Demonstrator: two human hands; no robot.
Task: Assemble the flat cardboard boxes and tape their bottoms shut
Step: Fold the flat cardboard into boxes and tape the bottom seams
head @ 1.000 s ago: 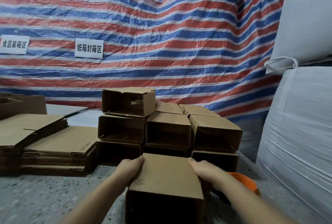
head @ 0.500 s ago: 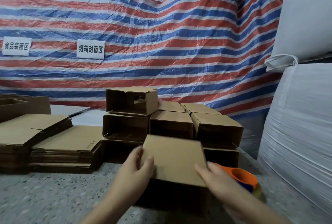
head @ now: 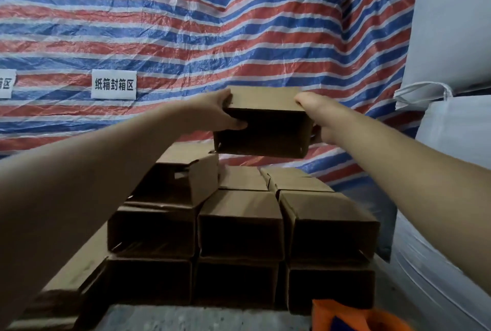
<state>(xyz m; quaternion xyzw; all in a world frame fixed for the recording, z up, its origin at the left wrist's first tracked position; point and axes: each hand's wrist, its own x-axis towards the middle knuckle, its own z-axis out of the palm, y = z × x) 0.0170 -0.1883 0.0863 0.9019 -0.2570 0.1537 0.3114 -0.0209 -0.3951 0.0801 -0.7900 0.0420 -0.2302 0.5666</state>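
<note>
Both hands clamp the assembled cardboard box in mid-air above the stack of finished boxes on the bench: the left hand curls around its left end, the right hand its right. Arms reach far forward. Set askew, it could slide off, or nudge the tilted top box down

Open gap between held box and stacked boxes beneath. Single top box stands left; white sacks wall the right.
</note>
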